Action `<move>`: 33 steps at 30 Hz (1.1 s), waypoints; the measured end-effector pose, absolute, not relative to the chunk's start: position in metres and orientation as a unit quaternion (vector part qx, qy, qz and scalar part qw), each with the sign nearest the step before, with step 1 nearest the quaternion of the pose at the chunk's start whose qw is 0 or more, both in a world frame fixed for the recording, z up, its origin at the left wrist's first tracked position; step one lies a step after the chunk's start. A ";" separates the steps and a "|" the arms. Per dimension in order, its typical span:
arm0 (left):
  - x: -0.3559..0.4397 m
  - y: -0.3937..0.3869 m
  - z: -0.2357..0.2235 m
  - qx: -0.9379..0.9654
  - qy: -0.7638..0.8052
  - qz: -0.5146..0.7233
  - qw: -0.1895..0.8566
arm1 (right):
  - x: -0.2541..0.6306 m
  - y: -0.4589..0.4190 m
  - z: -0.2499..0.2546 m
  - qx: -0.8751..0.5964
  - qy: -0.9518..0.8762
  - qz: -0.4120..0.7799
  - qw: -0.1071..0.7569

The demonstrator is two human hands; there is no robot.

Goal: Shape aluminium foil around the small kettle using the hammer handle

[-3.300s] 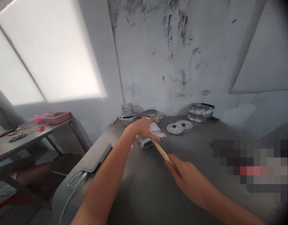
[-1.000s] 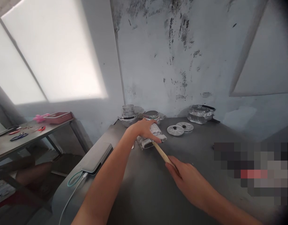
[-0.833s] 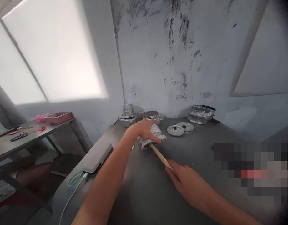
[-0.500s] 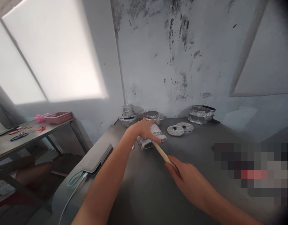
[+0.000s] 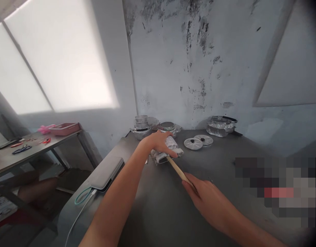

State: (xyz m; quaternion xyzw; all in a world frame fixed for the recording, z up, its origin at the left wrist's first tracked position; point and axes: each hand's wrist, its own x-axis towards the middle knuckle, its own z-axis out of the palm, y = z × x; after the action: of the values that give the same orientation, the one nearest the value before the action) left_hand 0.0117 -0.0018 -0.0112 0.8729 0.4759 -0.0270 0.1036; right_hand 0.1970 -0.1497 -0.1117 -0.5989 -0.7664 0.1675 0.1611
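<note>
My left hand [image 5: 160,141] spans a crumpled, silvery-white bundle [image 5: 170,143] on the dark table, thumb and fingers spread around it as it holds it down. Whether the bundle is foil, plastic or cloth I cannot tell, and part of it is hidden under the palm. My right hand [image 5: 202,192] is closed round a pale wooden stick [image 5: 177,168]. The stick slants up to the left, and its far end meets the lower edge of the bundle below my left thumb. That end is hard to make out.
Behind stand a pot with stacked steamers [image 5: 141,124], a wrapped pot [image 5: 167,126] and a black-handled pot [image 5: 221,127]. Two round lids [image 5: 193,144] lie nearby. A power bank [image 5: 107,173] with a cable is at left. A side table holds a pink basket [image 5: 65,129]. A person's leg shows beneath.
The far end of the wooden stick has shifted slightly left and down against the bundle. My left hand stays in place on the bundle.
</note>
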 end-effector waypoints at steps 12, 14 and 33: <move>0.013 -0.003 -0.011 0.874 0.477 -0.024 0.093 | 0.198 -0.149 -0.112 -0.598 -0.760 0.173 0.184; 0.012 -0.003 -0.011 0.873 0.477 -0.025 0.092 | 0.198 -0.148 -0.114 -0.598 -0.764 0.171 0.173; 0.011 -0.003 -0.011 0.873 0.476 -0.026 0.101 | 0.198 -0.149 -0.112 -0.589 -0.769 0.182 0.167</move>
State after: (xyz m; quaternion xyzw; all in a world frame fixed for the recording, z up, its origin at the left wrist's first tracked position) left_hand 0.0115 -0.0026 -0.0105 0.8733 0.4758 -0.0261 0.1014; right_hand 0.1977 -0.1492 -0.1120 -0.5890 -0.7693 0.1822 0.1673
